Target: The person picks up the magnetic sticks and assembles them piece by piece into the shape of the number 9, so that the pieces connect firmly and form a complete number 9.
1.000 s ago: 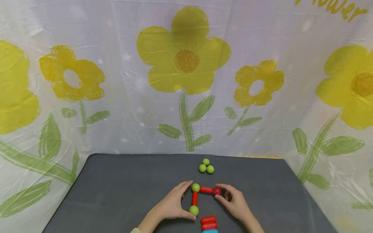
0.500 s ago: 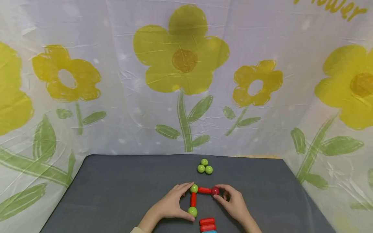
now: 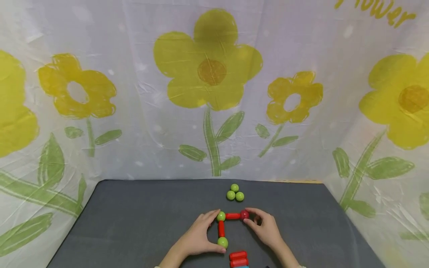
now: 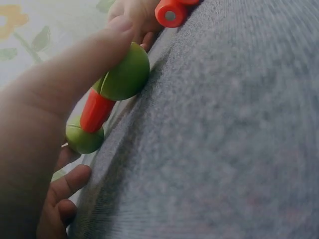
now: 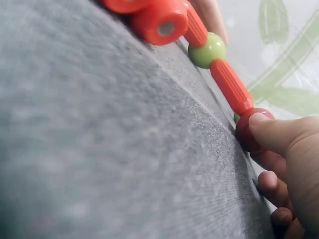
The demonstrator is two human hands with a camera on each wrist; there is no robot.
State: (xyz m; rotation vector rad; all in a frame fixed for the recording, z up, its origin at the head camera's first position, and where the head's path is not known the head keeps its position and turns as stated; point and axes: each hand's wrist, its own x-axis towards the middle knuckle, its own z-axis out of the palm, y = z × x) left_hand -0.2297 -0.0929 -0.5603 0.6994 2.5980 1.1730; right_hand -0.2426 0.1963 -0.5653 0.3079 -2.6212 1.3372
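Note:
Two red rods and three balls are joined in an L on the dark table. My left hand [image 3: 200,235] grips the left side lengthwise, thumb at the near green ball [image 3: 222,243], forefinger at the far green ball [image 3: 221,216]. Between those balls runs a red rod [image 3: 221,229]. A second red rod [image 3: 232,216] leads right from the far green ball to a dark red ball [image 3: 244,214]. My right hand [image 3: 266,227] pinches that dark red ball between thumb and forefinger, as the right wrist view also shows.
Three loose green balls [image 3: 235,192] sit together farther back. Spare red rods [image 3: 238,258] and a blue piece [image 3: 240,266] lie at the front, partly cut off. A silvery disc shows in one rod's end [image 4: 170,16]. A flower-printed cloth [image 3: 147,149] hangs behind the table.
My right hand has moved the dark red ball slightly back and left. Its rod now stands closer to square with the other rod. My left hand keeps its grip, nearly still.

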